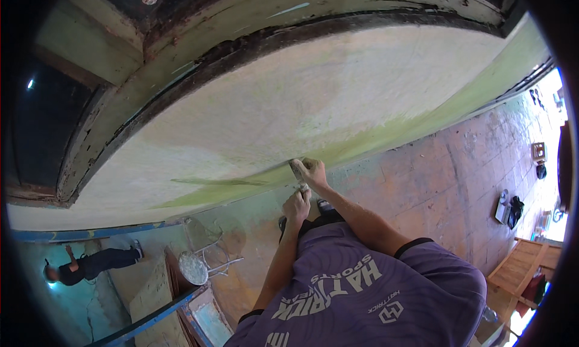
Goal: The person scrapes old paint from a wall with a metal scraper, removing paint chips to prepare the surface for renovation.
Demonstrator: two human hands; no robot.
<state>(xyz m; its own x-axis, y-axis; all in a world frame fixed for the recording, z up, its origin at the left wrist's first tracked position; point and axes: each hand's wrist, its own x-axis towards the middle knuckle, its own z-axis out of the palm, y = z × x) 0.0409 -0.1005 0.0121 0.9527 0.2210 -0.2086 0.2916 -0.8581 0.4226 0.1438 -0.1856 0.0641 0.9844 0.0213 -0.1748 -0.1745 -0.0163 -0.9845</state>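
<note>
A scraper like a putty knife (295,169), its blade smeared with pale filler, meets the lower part of the wall (259,99) in front of me. My left hand (297,206) is closed round its handle end. Higher up, near the blade, my right hand (313,174) grips the same tool with bent fingers. White filler coats much of the wall, and a yellow-green painted strip (208,193) shows beneath and beside it. The blade's far edge is too small to make out clearly.
Above the wall runs a worn wooden window frame (229,45). At lower left are a round whitish container (193,268) by a metal-legged stand, a blue-edged frame (163,311) and another person (96,266). Wooden furniture (522,268) and a dark bag (515,211) lie right on the tiled floor (434,178).
</note>
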